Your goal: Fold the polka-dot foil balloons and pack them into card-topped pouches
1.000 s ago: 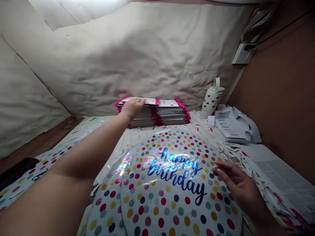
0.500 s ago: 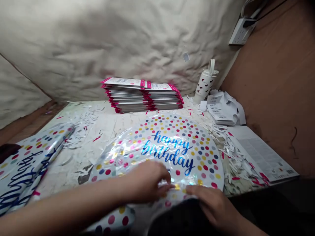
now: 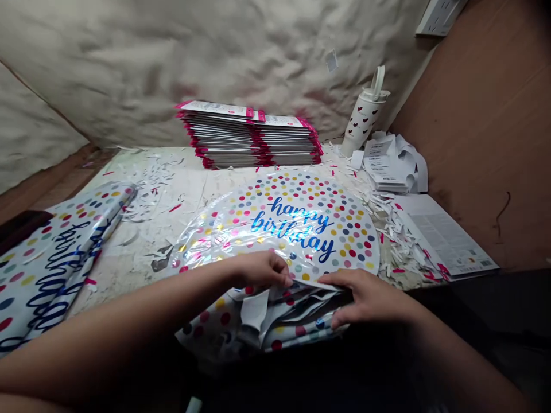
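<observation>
A flat, round, dotted foil balloon (image 3: 297, 226) with blue "happy birthday" lettering lies before me. Its near edge hangs over the table edge, where several folded foil layers (image 3: 301, 310) show beneath. My left hand (image 3: 264, 268) is closed in a pinch at the balloon's near edge. To its right, my right hand (image 3: 365, 295) grips that edge, fingers on top and thumb lower by the layers. A torn white flap (image 3: 255, 310) sticks out below my left hand.
Folded dotted foil balloons (image 3: 64, 258) lie at left under a dark object (image 3: 23, 229). Pink-edged packs (image 3: 258, 143) are stacked at the back. A heart-patterned tumbler (image 3: 364, 120), labels (image 3: 387, 163), a printed sheet (image 3: 447, 238) and paper scraps (image 3: 404, 252) are at right.
The balloon's near edge has been raised, and the layers beneath now show. My right hand has opened its thumb around the edge. The view has tilted down.
</observation>
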`<state>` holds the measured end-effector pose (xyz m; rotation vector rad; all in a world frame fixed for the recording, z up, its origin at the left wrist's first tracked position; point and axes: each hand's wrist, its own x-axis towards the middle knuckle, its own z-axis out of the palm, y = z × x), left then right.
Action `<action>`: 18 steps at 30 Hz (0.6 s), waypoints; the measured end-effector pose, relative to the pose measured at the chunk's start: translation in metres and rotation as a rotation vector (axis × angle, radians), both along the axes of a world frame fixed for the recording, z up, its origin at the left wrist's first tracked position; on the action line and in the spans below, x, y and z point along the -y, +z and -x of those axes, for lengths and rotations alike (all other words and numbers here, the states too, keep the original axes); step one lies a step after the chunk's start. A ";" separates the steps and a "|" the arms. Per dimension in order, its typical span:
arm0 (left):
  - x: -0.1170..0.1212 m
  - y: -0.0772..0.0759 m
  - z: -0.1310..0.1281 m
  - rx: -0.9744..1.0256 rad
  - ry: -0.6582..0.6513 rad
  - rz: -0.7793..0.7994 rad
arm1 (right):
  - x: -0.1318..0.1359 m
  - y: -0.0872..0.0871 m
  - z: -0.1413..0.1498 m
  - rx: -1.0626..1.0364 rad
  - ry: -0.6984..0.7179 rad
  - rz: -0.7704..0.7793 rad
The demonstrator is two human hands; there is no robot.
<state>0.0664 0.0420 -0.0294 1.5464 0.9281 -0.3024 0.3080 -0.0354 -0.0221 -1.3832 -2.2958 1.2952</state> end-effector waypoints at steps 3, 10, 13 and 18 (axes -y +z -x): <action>-0.002 0.008 -0.011 -0.028 -0.076 -0.204 | -0.011 0.010 0.022 0.080 0.011 -0.057; 0.033 0.046 0.035 -0.291 -0.328 -0.962 | -0.010 -0.015 0.040 0.120 -0.178 -0.305; 0.033 0.043 0.077 -0.325 -0.215 -1.153 | -0.001 -0.025 0.027 0.003 -0.262 -0.358; 0.027 0.002 0.085 -0.026 -0.380 -1.181 | 0.009 -0.036 0.031 0.089 0.134 -0.430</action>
